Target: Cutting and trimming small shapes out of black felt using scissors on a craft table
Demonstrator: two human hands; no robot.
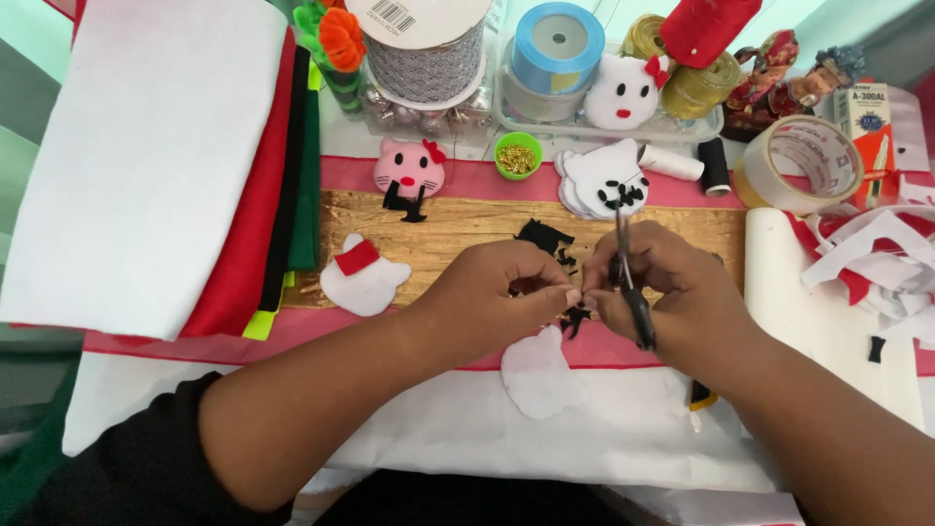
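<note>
Both hands meet at the middle of the worktop [623, 429], over its gold strip. The left hand [497, 287] has its grip pinched shut on a tiny black felt scrap [575, 317], fingertips pressed together right against the other hand. The right hand [672, 282] is clenched round a pair of scissors [628, 278], blades pointing up and away, handles tucked low in the palm. The scrap sits between the 2 hands, just below the fingertips. Under them lies a white felt cat shape [536, 375], plain. To the left, another white cat face with a red bow [362, 278]; further up, a pink cat face [409, 168] and a green cup of gold pins [517, 156]. A stack of white faces with black bits on top [599, 175] sits beyond the scissors. More black cuttings [543, 236] lie on the gold strip.
</note>
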